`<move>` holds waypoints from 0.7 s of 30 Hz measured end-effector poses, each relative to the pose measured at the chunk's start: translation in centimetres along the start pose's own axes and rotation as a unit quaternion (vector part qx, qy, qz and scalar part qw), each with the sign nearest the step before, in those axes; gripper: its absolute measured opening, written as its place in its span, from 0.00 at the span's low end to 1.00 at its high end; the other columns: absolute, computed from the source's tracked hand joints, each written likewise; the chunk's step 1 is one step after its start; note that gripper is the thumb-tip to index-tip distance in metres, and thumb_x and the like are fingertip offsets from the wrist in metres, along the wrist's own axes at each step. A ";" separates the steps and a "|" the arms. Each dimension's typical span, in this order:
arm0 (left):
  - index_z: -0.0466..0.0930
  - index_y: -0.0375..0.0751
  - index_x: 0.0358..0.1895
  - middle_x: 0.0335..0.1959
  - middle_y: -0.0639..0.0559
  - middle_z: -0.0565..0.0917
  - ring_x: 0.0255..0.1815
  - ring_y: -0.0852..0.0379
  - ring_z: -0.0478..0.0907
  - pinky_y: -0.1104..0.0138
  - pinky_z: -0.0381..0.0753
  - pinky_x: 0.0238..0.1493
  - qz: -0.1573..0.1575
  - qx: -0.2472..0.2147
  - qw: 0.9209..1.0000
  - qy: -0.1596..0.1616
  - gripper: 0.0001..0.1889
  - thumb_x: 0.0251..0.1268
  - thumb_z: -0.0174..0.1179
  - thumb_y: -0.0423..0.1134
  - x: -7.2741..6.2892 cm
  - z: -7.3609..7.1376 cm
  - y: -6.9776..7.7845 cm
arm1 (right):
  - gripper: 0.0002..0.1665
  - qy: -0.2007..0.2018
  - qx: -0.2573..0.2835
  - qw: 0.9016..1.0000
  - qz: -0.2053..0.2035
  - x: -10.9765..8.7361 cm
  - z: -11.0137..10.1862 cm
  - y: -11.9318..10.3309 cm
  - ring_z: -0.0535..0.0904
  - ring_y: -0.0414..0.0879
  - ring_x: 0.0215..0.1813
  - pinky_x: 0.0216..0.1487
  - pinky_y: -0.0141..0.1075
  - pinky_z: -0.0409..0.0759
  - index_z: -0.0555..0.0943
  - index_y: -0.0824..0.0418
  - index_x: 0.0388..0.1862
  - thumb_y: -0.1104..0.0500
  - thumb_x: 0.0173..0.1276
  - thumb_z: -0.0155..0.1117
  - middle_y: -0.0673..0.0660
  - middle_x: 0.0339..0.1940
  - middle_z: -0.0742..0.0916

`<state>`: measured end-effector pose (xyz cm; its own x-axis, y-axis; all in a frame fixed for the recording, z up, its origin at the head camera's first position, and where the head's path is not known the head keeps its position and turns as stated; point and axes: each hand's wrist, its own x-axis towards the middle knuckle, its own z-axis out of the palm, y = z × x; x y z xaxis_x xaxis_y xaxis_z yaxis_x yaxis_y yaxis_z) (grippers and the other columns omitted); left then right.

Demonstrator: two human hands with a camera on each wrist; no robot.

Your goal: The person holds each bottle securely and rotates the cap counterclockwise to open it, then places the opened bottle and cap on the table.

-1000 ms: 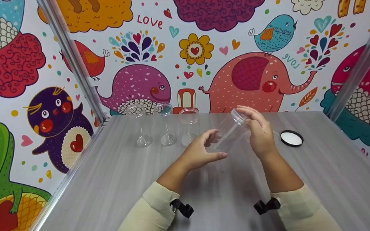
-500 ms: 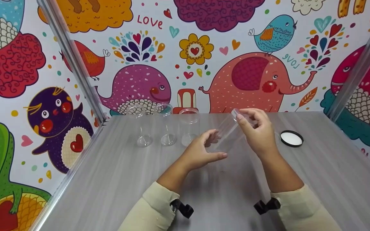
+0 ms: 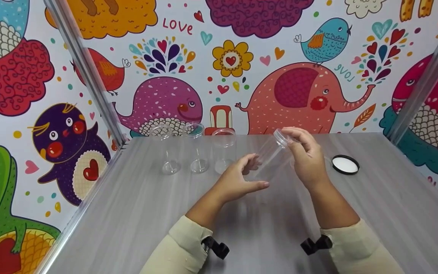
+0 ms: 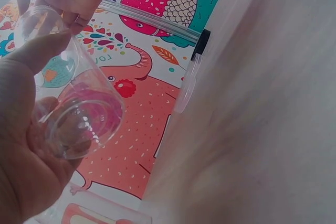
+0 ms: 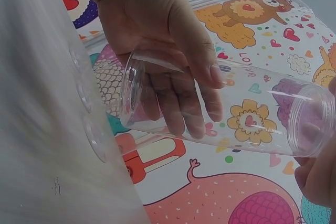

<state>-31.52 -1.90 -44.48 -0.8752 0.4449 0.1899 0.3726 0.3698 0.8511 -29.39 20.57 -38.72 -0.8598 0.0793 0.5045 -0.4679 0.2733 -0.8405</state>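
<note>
A clear, colourless jar [image 3: 267, 156] is tilted between both hands above the table, its ridged neck end up to the right. My left hand [image 3: 238, 178] grips it near the bottom, with the thumb in front and the fingers behind in the right wrist view. At the neck, my right hand [image 3: 307, 160] holds the rim between thumb and fingers. Whether a clear lid sits on that neck, I cannot tell. Through the wall of the jar [image 5: 252, 114], the printed backdrop shows and nothing is seen inside.
Three clear jars [image 3: 171, 166] [image 3: 199, 165] [image 3: 224, 152] stand in a row at the back left. A black-rimmed lid with a white face [image 3: 345, 164] lies at the back right, and clear round edges beside it are partly hidden by my right hand. Patterned panels enclose the grey table [image 3: 135, 213].
My right hand's fingers shift around the jar's neck: they closed lower over it half a second ago and now sit back toward its right side. My left hand stays put.
</note>
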 end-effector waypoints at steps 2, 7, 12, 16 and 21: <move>0.65 0.53 0.81 0.74 0.54 0.82 0.74 0.54 0.79 0.52 0.77 0.78 0.000 -0.001 1.000 0.001 0.50 0.56 0.78 0.63 0.0 0.0 0.0 | 0.24 0.000 0.007 1.000 -0.002 -0.1 0.0 0.0 0.75 0.45 0.68 0.68 0.40 0.77 0.85 0.56 0.65 0.62 0.82 0.46 0.50 0.69 0.83; 0.66 0.54 0.81 0.73 0.57 0.82 0.74 0.56 0.79 0.52 0.77 0.78 -0.005 0.000 1.000 0.001 0.51 0.55 0.79 0.63 0.0 0.0 0.1 | 0.26 -0.001 0.023 1.000 -0.006 -0.1 0.1 0.0 0.74 0.45 0.69 0.69 0.48 0.74 0.84 0.57 0.66 0.63 0.79 0.44 0.50 0.70 0.82; 0.66 0.52 0.81 0.73 0.56 0.82 0.73 0.57 0.79 0.52 0.77 0.77 0.005 -0.009 1.000 0.001 0.50 0.56 0.79 0.62 0.1 0.0 0.0 | 0.22 0.007 0.009 1.000 -0.012 0.1 0.1 0.2 0.75 0.44 0.67 0.63 0.35 0.79 0.82 0.58 0.68 0.57 0.82 0.53 0.49 0.70 0.81; 0.66 0.53 0.81 0.74 0.55 0.82 0.74 0.58 0.78 0.53 0.77 0.78 -0.001 -0.008 1.000 0.000 0.51 0.55 0.78 0.63 0.1 0.1 0.0 | 0.23 0.025 -0.039 0.999 0.012 0.1 0.0 0.1 0.73 0.45 0.65 0.56 0.36 0.79 0.82 0.53 0.67 0.47 0.79 0.63 0.48 0.70 0.80; 0.65 0.56 0.81 0.74 0.56 0.81 0.75 0.56 0.77 0.51 0.76 0.79 -0.008 -0.006 1.000 -0.002 0.51 0.55 0.78 0.64 0.0 0.1 0.1 | 0.28 0.027 -0.087 0.995 0.049 0.3 0.0 0.0 0.72 0.48 0.63 0.55 0.37 0.78 0.83 0.52 0.67 0.39 0.76 0.66 0.55 0.67 0.80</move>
<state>-31.46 -1.78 -44.43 -0.8798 0.4427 0.1733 0.3540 0.3668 0.8603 -29.62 20.55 -38.56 -0.8851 0.1632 0.4359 -0.3360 0.4239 -0.8411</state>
